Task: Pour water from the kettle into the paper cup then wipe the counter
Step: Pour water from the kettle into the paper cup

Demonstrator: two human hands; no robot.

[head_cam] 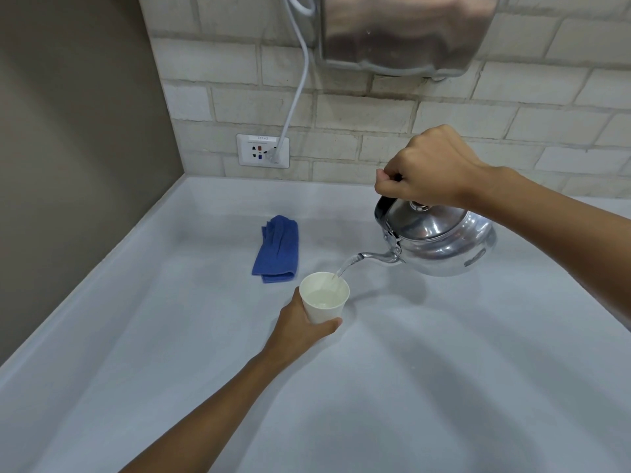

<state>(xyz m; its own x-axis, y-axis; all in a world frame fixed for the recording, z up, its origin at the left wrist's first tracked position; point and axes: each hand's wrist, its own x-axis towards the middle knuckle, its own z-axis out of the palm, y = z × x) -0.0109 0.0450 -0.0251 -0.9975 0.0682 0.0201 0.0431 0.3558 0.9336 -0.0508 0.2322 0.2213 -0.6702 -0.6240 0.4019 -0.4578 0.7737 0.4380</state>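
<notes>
A washroom or pantry corner, it seems: pale brick-tile wall [375, 114], steel wall-mounted dryer-like unit [406, 32] at top, corded into a socket [263, 151] above the white surface [409, 387].

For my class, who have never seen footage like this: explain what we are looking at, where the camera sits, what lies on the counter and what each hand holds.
There is no machine here. A person works with two bare hands, and the single picture comes from a camera worn on their head, looking forward and down. The right hand grips the black handle of a shiny metal kettle, tilted in the air so a thin stream of water leaves the spout. The left hand holds a white paper cup, already partly filled. A folded blue cloth lies untouched on the pale counter, behind the cup. On the brick wall behind are a power socket with a white cable and a metal appliance.
</notes>
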